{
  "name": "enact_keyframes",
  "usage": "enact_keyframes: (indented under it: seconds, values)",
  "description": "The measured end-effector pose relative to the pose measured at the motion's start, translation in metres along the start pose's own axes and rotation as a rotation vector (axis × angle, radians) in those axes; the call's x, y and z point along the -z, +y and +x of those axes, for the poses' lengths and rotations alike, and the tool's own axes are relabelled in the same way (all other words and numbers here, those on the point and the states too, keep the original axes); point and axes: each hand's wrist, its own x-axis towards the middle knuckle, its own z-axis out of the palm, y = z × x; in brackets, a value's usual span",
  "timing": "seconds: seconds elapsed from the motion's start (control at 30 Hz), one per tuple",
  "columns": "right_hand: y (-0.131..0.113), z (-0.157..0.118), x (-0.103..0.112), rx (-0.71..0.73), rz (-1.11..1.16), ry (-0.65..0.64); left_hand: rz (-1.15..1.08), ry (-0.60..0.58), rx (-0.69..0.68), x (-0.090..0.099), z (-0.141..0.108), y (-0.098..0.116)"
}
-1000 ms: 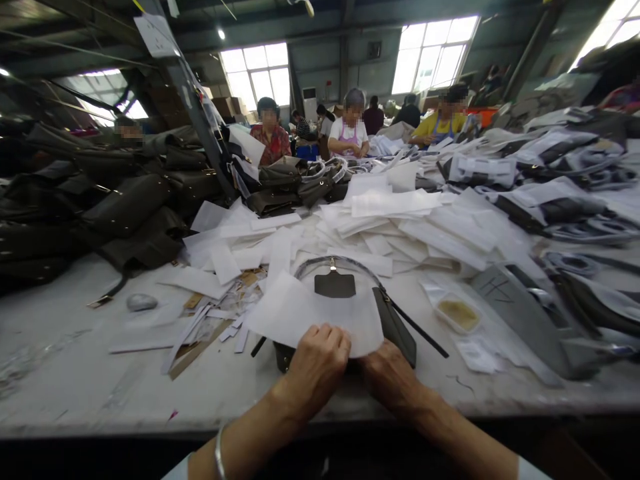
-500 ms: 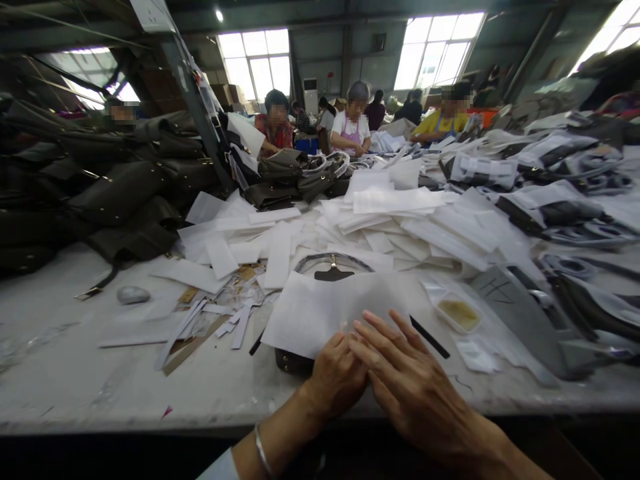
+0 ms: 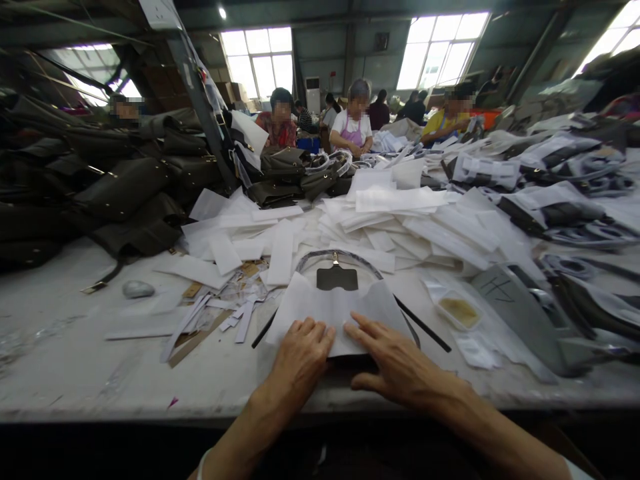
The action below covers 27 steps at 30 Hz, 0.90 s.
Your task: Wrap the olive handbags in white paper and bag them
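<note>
A white foam sheet [image 3: 320, 310] lies over a dark bag at the table's front. Beyond the sheet the bag's wrapped handle [image 3: 305, 260] arches up, with a dark tag [image 3: 337, 279] below a metal clasp. Dark straps stick out on both sides, one [image 3: 425, 325] on the right. My left hand [image 3: 306, 347] rests on the sheet's left part, palm down with fingers extended. On the right part lies my right hand [image 3: 393, 357], fingers spread and thumb apart. The bag's body is mostly hidden under the sheet and hands.
White sheets [image 3: 400, 227] are heaped behind the bag. Dark bags [image 3: 125, 193] pile up at left, near paper scraps [image 3: 245, 300] and a grey stone-like object [image 3: 138, 289]. At right are a yellow-filled dish [image 3: 459, 311] and a grey panel [image 3: 525, 313]. Several people work behind.
My hands have moved apart, the left one leftward. The sheet now lies lower and shows more of the dark tag and the right side of the bag.
</note>
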Motion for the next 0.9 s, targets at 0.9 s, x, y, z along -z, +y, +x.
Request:
enact_keyframes:
  seconds: [0.9]
  values:
    - [0.017, 0.029, -0.015, 0.081, -0.054, -0.095, 0.049, -0.071, 0.187, -0.06, -0.022, 0.004]
